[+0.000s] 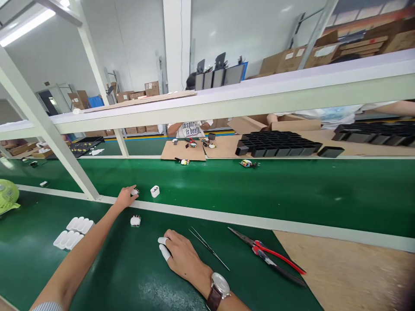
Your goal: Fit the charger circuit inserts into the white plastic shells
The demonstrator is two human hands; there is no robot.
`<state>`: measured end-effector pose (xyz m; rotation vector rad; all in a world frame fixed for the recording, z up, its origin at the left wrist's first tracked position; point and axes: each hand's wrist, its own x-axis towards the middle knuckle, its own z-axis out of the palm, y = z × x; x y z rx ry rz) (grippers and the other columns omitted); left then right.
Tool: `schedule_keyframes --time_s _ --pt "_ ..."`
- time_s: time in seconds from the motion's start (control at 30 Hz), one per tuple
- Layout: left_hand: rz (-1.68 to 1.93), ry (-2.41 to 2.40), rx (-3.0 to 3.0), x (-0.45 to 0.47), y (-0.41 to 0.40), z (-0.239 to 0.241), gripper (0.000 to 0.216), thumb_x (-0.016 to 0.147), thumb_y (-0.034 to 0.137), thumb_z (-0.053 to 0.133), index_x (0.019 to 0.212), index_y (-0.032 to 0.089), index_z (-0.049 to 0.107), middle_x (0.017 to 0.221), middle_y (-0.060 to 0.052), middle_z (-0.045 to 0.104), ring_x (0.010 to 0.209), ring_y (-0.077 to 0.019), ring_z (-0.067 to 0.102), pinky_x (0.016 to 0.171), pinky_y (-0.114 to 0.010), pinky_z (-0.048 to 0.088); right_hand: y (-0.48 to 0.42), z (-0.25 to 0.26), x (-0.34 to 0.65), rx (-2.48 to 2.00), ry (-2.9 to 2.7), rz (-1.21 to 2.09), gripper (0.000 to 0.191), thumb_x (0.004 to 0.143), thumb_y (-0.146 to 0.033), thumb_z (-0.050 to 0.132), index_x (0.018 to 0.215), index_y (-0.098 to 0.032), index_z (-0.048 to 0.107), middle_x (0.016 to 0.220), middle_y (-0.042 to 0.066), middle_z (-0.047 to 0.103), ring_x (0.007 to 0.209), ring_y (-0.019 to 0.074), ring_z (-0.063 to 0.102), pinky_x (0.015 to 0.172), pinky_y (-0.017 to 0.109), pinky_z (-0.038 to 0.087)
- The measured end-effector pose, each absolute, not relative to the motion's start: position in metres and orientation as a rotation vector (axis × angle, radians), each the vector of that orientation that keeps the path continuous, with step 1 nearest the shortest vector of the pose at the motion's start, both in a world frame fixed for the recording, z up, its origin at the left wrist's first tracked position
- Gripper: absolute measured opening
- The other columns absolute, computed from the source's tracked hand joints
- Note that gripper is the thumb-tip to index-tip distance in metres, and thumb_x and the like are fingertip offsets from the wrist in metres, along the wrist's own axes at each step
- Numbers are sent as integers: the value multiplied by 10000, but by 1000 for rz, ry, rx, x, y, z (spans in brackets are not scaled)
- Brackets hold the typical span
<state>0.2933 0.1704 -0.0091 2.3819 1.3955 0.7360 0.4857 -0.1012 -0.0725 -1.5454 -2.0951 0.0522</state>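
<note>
My left hand (126,197) reaches far forward over the white strip onto the green belt, its fingers closed on a small white plug part (135,191). A second white plug part (154,191) stands on the belt just right of it. Another white plug (135,221) lies on the near green mat behind my left hand. My right hand (181,257) rests knuckles-up on the mat with its fingers curled under, white finger cots on two fingertips and a wristwatch on the wrist. Thin tweezers (209,248) lie just right of it.
Red-handled pliers (269,255) lie right of the tweezers beside a brown board (350,276). White plastic trays (75,232) sit at the near left, a green fan (7,195) at the left edge. Across the belt a person sits behind cardboard and black trays (279,144).
</note>
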Motion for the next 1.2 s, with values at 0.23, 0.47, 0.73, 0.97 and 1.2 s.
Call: schedule_keyframes --time_s 0.23,0.47,0.73,0.97,1.2 --pt "713 1064 2531 304 94 -26 329 900 251 748 1228 242 720 1188 -87 767 1127 -278 692 1036 -405 532 -100 -76 487 -1426 -2085 36 234 1032 -129 458 1123 -209 658 1013 68 652 896 219 660 778 354 565" --pt "797 955 2588 241 43 -9 405 882 434 793 1244 268 727 1210 -104 759 1180 -338 658 1071 -481 491 -107 -80 497 -1398 -2071 -16 277 1089 -202 416 1294 -225 600 1108 93 657 946 228 690 810 375 600" --pt "888 1589 2872 96 53 -16 235 908 468 697 846 241 712 1158 -175 704 1179 -432 605 940 -570 523 -76 -64 480 -1593 -1979 -24 426 1008 -305 621 1410 -189 541 1295 152 606 1205 311 626 1034 484 565" --pt "772 1842 3017 98 53 -23 313 942 469 632 882 172 710 1118 -227 696 1120 -445 612 824 -538 552 -47 -52 461 -1595 -2037 164 137 975 -204 621 1074 -140 691 1119 147 638 1057 300 638 984 489 560" --pt "994 1389 2808 125 38 -4 360 1009 387 515 717 193 600 1143 -158 728 957 -288 718 812 -407 586 -90 -48 503 -1416 -2070 318 407 941 -108 576 1335 -205 615 1448 130 557 1320 277 552 1131 460 481"
